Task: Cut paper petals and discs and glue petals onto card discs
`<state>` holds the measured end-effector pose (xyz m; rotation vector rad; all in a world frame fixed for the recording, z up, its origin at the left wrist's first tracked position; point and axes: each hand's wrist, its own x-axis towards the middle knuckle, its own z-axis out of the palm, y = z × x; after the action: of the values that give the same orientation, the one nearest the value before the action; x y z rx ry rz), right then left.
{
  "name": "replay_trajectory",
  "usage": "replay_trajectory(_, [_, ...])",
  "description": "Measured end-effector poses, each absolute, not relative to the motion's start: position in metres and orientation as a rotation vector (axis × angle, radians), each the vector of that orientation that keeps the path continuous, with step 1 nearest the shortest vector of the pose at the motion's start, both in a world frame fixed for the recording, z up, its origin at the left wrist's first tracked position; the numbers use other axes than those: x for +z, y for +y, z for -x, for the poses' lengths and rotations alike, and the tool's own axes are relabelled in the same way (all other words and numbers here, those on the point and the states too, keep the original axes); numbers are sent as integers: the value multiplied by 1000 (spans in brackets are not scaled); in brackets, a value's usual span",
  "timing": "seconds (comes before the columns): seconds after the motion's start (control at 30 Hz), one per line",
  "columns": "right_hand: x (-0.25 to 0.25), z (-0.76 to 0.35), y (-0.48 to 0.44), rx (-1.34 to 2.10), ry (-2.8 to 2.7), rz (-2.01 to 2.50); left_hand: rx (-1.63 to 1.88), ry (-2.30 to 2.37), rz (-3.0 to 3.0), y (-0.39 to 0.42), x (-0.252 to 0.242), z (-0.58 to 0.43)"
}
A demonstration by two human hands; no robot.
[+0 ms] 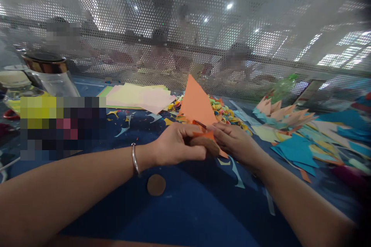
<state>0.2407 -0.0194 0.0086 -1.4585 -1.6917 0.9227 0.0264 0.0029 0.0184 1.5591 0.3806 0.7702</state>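
Note:
Above the middle of the blue table my two hands meet at an orange sheet of paper [197, 102], whose pointed tip rises behind them. My left hand [175, 146], with a silver bangle at the wrist, is closed on a brown disc [210, 146] and the paper's lower edge. My right hand [234, 141] pinches a thin dark tool [200, 124] at the paper; its far end is hidden. A second brown disc [156, 185] lies on the table below my left wrist.
Pale paper sheets [139, 96] lie behind my left hand, a heap of small colourful pieces [227, 114] behind my right. Folded paper points [281, 114] and blue sheets [298, 150] are at right, a lidded jar [55, 79] at left. A perforated screen [139, 27] stands behind.

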Motion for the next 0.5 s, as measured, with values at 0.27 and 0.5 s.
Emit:
replay_trajectory(0.27, [10, -231, -24, 1010, -1572, 1412, 779, 547, -1473, 18, 10, -28])
replay_trajectory(0.5, [23, -224, -31, 817, -1672, 1321, 700, 691, -1552, 20, 5, -28])
